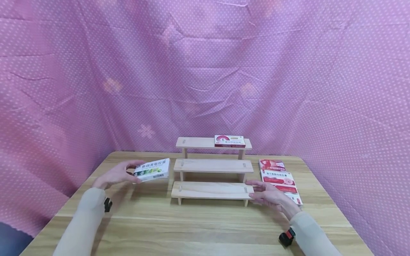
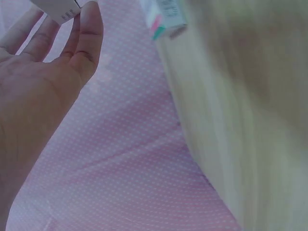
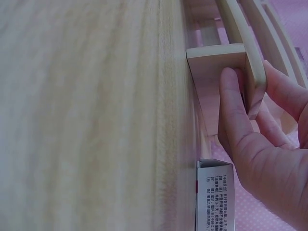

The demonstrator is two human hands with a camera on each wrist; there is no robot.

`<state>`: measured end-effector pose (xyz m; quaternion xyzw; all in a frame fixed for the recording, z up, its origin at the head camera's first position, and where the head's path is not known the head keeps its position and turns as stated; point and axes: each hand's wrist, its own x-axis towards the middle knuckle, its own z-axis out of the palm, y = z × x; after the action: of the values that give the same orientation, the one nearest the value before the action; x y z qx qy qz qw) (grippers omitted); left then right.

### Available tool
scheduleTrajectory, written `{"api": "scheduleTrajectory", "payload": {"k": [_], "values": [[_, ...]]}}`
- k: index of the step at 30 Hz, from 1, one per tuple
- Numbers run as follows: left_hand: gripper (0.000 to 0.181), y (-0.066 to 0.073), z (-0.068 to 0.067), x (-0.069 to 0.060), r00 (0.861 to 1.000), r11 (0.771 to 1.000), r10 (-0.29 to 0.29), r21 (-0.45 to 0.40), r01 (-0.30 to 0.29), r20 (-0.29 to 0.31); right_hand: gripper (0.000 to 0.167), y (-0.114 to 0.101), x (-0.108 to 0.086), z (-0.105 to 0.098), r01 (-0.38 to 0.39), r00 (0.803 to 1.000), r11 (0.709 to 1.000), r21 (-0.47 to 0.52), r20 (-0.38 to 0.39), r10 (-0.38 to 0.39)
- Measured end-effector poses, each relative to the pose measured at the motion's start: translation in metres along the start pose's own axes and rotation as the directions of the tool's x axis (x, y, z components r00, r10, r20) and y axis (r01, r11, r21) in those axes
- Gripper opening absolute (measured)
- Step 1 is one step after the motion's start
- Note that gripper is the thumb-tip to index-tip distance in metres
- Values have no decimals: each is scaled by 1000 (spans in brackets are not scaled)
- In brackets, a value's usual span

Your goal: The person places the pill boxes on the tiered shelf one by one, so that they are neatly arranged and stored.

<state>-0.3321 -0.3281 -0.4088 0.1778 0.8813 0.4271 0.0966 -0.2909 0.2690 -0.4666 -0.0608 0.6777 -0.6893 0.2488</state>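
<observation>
My left hand (image 1: pixel 116 173) pinches a white-and-green medicine box (image 1: pixel 152 170) by its left end, tilted, left of a three-step wooden display stand (image 1: pixel 213 189). The left wrist view shows the left hand's (image 2: pixel 45 72) fingers around a white box end (image 2: pixel 57 8). At the right end of the stand's lowest step, my right hand (image 1: pixel 272 196) holds the board. Up close in the right wrist view, the right hand (image 3: pixel 267 154) has the board's end (image 3: pixel 255 89) between thumb and fingers, one fingertip against the leg (image 3: pixel 214 57).
A red-and-white medicine box (image 1: pixel 229 141) lies on the top step's right part. Several red-and-white boxes (image 1: pixel 278 177) lie in a column right of the stand. The left wrist view shows another box corner (image 2: pixel 168 21). Pink dotted cloth (image 1: pixel 205 71) hangs behind the wooden table (image 1: pixel 192 227).
</observation>
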Motion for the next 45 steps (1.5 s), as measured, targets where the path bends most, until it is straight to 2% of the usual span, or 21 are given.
{"api": "scheduleTrajectory", "payload": {"k": [4, 8, 11, 15, 20, 23, 30, 39, 45], "values": [[84, 11, -4, 3, 999, 1000, 28, 10, -28, -27, 64, -2, -1, 0, -3, 1000, 1000, 13, -4, 3], [80, 24, -8, 6, 998, 999, 32, 26, -31, -51, 65, -2, -1, 0, 0, 1000, 1000, 23, 10, 0], [80, 34, -11, 10, 998, 1000, 24, 3, -24, -50, 67, 0, -1, 0, 8, 999, 999, 32, 33, -9], [81, 45, -13, 18, 998, 1000, 30, 2, -30, -62, 69, 1, 0, 0, 3, 1000, 999, 44, 25, -4], [80, 56, -12, 30, 993, 998, 68, 5, -68, -94, 68, 1, 0, 0, -2, 1000, 999, 48, 17, 1], [81, 62, -10, 36, 992, 996, 82, -8, -83, -99, 68, 1, 0, 1, 1, 1000, 999, 47, 21, -2], [82, 78, 0, 49, 990, 997, 72, 10, -72, -125, 65, 2, 0, 2, 2, 1000, 998, 62, 21, -3], [86, 88, 12, 67, 987, 996, 84, -24, -88, -139, 64, 1, -1, 3, 3, 1000, 999, 55, 27, -4], [83, 94, 20, 80, 980, 992, 109, -40, -117, -169, 65, 1, -1, 0, 0, 1000, 1000, 25, 27, -1]]}}
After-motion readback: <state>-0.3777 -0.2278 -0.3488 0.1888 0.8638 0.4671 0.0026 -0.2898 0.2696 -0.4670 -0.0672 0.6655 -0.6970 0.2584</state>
